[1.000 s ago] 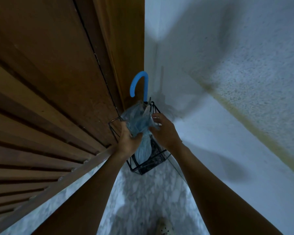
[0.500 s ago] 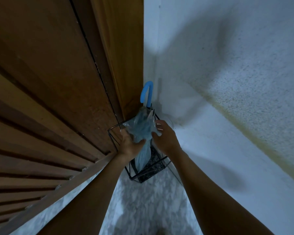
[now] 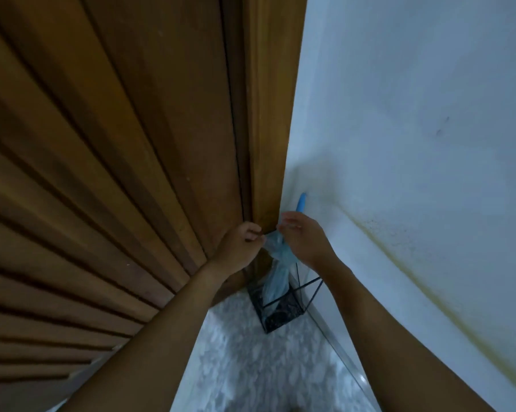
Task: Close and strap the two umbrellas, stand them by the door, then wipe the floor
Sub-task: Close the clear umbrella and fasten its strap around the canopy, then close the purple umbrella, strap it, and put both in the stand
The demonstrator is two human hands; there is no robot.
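Forearms extend side by side toward the far corner. Of the two hands, the left hand (image 3: pixel 239 243) curls its fingers on the gathered canopy of one pale blue umbrella (image 3: pixel 276 272). The right hand (image 3: pixel 305 237), fingers loosely spread, lies just beside it; whether it grips cannot be told. The umbrella stands in one black wire stand (image 3: pixel 283 307) on the marble floor (image 3: pixel 251 367), between wooden door (image 3: pixel 132 173) and white wall (image 3: pixel 399 144).

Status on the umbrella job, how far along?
Done: one closed umbrella stands in the stand by the door. In hand: left hand pinches it near the top, right hand beside it; strap state unclear. Left: second umbrella, not in view, and wiping the floor.
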